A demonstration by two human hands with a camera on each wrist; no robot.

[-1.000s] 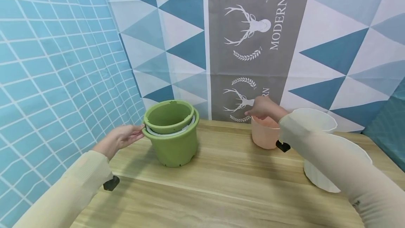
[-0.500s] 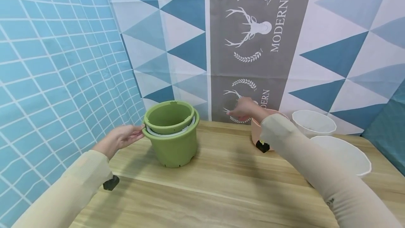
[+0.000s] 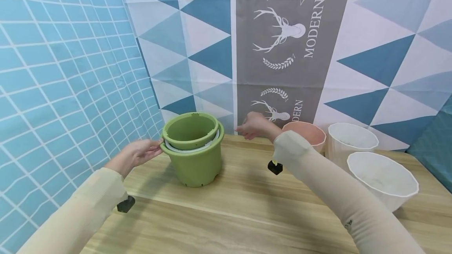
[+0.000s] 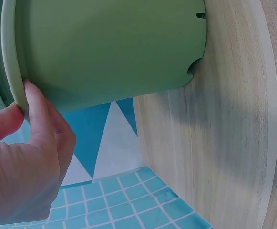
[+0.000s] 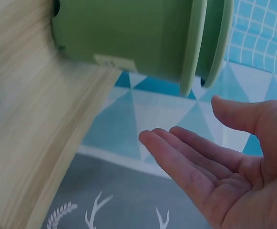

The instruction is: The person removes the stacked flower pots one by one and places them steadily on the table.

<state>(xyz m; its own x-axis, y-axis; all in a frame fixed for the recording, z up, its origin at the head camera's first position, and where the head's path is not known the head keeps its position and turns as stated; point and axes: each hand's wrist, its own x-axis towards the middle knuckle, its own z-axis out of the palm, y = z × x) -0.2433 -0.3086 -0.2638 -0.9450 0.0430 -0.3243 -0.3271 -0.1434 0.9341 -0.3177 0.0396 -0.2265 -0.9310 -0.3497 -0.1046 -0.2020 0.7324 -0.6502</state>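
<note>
we observe a nested stack of pots at the left of the wooden table (image 3: 197, 222), near the patterned backdrop (image 3: 208, 38). the outer green pot (image 3: 195, 169) stands upright; a white rim (image 3: 188, 151) shows inside it, and the inner green pot (image 3: 192, 144) sits uppermost, slightly tilted. we record the left hand (image 3: 139, 154) at the stack's left side, thumb and fingers pinching the outer pot's rim, as the left wrist view confirms. the right hand (image 3: 256, 124) is in mid-air between the stack and the peach pot (image 3: 305, 131), well apart from the left; in the right wrist view its fingers are extended, the thumb spread away from them, near the rims but apart. on the outer pot's wall we note a pale label (image 5: 114, 62), its marks too blurred to read. right of the peach pot we log a rear white pot (image 3: 353, 136) and a front white pot (image 3: 383, 173), the latter partly hidden by the right sleeve (image 3: 328, 183).
</note>
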